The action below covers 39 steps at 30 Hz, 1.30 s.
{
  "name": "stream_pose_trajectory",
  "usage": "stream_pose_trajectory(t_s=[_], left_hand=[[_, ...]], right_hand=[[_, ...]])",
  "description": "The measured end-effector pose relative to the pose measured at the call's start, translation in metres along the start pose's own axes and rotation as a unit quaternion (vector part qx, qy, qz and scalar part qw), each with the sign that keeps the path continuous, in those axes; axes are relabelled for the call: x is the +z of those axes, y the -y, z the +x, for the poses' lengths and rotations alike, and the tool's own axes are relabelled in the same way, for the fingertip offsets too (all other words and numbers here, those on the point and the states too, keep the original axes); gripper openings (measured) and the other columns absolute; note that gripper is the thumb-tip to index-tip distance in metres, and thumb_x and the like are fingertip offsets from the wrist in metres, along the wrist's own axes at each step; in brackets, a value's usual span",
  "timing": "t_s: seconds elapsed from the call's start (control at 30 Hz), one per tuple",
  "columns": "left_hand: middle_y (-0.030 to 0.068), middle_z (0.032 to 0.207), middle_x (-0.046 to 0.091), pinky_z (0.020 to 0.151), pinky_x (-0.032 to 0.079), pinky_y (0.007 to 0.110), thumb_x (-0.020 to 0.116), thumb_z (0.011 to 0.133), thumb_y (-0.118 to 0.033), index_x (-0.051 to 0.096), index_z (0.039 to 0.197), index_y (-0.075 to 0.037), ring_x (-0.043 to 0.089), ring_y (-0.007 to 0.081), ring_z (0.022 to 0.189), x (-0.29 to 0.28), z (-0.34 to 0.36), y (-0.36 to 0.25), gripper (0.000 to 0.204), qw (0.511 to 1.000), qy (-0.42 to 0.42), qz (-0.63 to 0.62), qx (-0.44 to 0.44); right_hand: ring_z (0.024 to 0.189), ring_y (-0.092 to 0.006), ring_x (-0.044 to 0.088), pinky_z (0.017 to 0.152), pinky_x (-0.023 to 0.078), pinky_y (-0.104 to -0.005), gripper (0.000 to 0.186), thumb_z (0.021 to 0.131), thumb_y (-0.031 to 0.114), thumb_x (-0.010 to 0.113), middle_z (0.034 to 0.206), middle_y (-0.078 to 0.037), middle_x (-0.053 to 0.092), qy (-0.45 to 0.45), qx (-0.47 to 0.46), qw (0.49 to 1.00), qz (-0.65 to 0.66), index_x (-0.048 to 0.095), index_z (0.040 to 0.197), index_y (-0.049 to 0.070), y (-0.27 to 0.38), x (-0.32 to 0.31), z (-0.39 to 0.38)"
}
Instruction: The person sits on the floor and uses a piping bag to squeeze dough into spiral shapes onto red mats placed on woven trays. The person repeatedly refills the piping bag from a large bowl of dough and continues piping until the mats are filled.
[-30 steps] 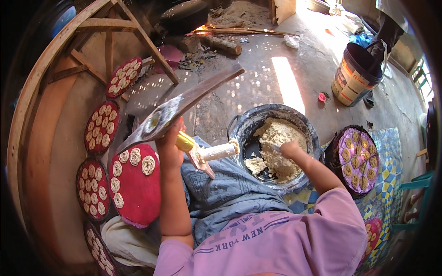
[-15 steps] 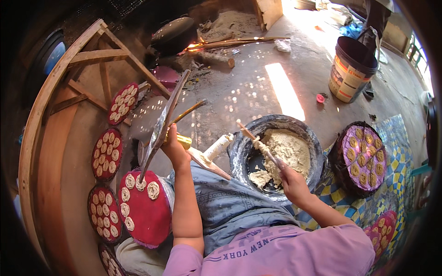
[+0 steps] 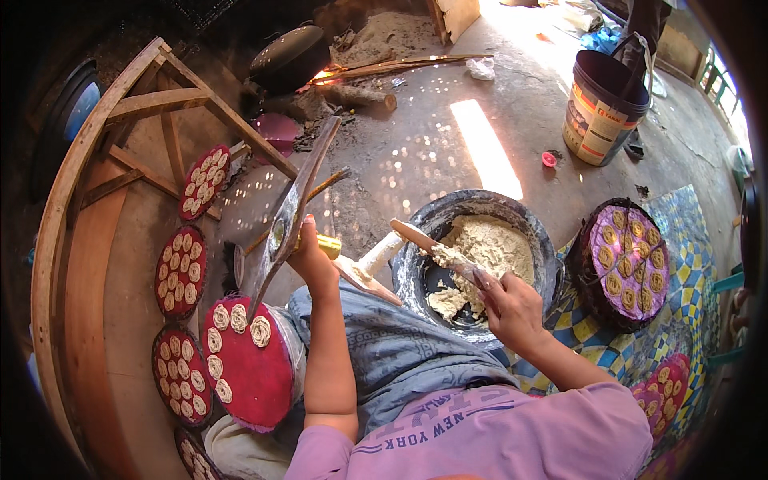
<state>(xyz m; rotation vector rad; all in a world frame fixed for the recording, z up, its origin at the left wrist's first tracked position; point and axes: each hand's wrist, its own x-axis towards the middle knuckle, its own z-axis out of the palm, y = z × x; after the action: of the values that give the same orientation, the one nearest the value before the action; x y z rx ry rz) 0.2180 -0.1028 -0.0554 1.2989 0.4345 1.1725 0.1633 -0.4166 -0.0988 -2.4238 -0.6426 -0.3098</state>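
Observation:
My left hand [image 3: 314, 260] is wrapped round a hand press part, a long curved wooden bar [image 3: 298, 196] with a brass-coloured cylinder [image 3: 328, 245]. The bar's lower end overlaps a red round mat [image 3: 260, 368] bearing several pale coiled noodle nests [image 3: 260, 330]. Against my lap rests a wooden piston piece [image 3: 376, 258], its peg smeared with dough. Closed on a flat wooden stick [image 3: 416, 234] coated in dough, my right hand [image 3: 516, 308] is above a dark basin [image 3: 416, 210]. Pale dough [image 3: 496, 244] fills the basin's far right side.
More nest-covered round mats [image 3: 180, 272] lean along a wooden frame [image 3: 96, 132] on the left. At right, a pink mat [image 3: 636, 276] sits on a dark round holder over a patterned sheet [image 3: 688, 232]. A bucket [image 3: 604, 112] stands farther back. Fire burns beside a pot [image 3: 288, 60].
My right hand has shifted slightly right and up, and the stick now lies at a flatter angle over the basin. The left hand still grips the press part. The whole view has shifted slightly.

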Motion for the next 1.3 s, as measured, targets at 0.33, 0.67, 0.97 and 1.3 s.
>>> stream_pose_trajectory(t_s=[0.33,0.67,0.97,1.3], left_hand=[[0.01,0.108,0.061,0.084,0.047,0.034,0.068,0.083,-0.014,0.057,0.111,0.003,0.059,0.0186,0.092,-0.003,-0.008,-0.008,0.034,0.998,-0.024,0.034,-0.051],[0.0052,0.085,0.062,0.068,0.051,0.028,0.07,0.081,-0.015,0.064,0.097,-0.003,0.061,0.0144,0.076,-0.031,0.05,-0.101,0.021,0.985,0.081,-0.043,0.144],[0.0062,0.09,0.061,0.073,0.05,0.033,0.077,0.077,-0.016,0.061,0.096,-0.005,0.062,0.019,0.083,-0.024,0.054,-0.146,0.027,0.737,0.409,0.333,0.423],[0.0034,0.073,0.047,0.052,0.046,0.033,0.066,0.071,-0.021,0.052,0.08,-0.014,0.056,0.02,0.063,-0.018,0.021,-0.054,0.018,0.572,0.485,0.431,0.502]], right_hand=[[0.066,-0.0274,0.053,0.059,0.042,-0.0401,0.04,0.079,0.011,0.068,0.075,-0.008,0.05,-0.002,-0.042,0.999,-0.004,0.062,0.119,0.011,0.001,-0.002,-0.002],[0.071,-0.0312,0.068,0.057,0.053,-0.0411,0.022,0.09,0.017,0.048,0.081,-0.017,0.066,0.372,0.01,0.915,-0.157,0.06,0.103,0.004,-0.083,0.121,-0.058],[0.071,-0.0307,0.068,0.06,0.054,-0.0438,0.051,0.083,0.012,0.05,0.081,-0.014,0.069,0.39,0.06,0.907,-0.145,0.051,0.134,0.01,-0.105,0.129,-0.063],[0.095,-0.04,0.065,0.082,0.051,-0.0486,0.032,0.087,0.017,0.049,0.102,-0.023,0.067,0.468,0.151,0.87,0.043,0.062,0.115,0.007,-0.081,0.154,-0.056]])
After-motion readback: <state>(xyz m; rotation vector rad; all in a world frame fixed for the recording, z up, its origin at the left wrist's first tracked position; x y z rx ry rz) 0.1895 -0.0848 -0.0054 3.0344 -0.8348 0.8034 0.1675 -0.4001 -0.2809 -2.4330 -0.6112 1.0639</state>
